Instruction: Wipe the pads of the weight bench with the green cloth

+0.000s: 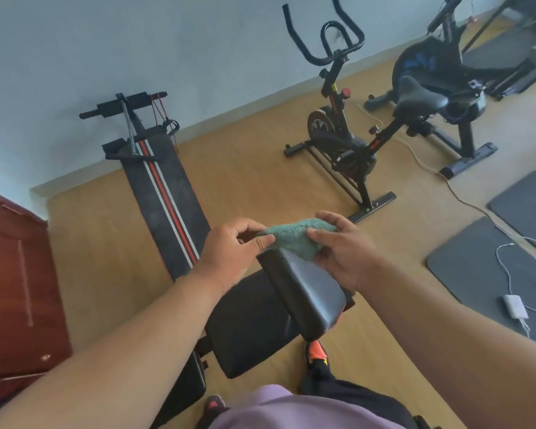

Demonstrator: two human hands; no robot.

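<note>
Standing over the black padded weight bench (251, 320), a person in a lilac shirt (294, 410) and orange-and-black shoes (315, 354) is seen from above. A bunched green terry cloth (294, 236) is held between both hands above the far end of the bench's raised, glossy black pad (304, 292), with its lower fold touching that pad's top edge. The cloth's left end is pinched by the left hand (232, 252) between thumb and curled fingers; its right end is gripped by the right hand (341, 252), with the thumb on the near side and the fingers wrapped over the top. To the right, dark grey floor mats (477, 274) are laid on the wooden floor (260, 168), with a white charger and cable (515, 306) on one of them. Further off, a black sit-up board with red and white stripes (164, 193) is propped near the pale blue wall (136, 41), and two black exercise bikes (353, 134) are placed beyond it to the right. A red-brown wooden cabinet (16, 289) is visible at the left edge.
</note>
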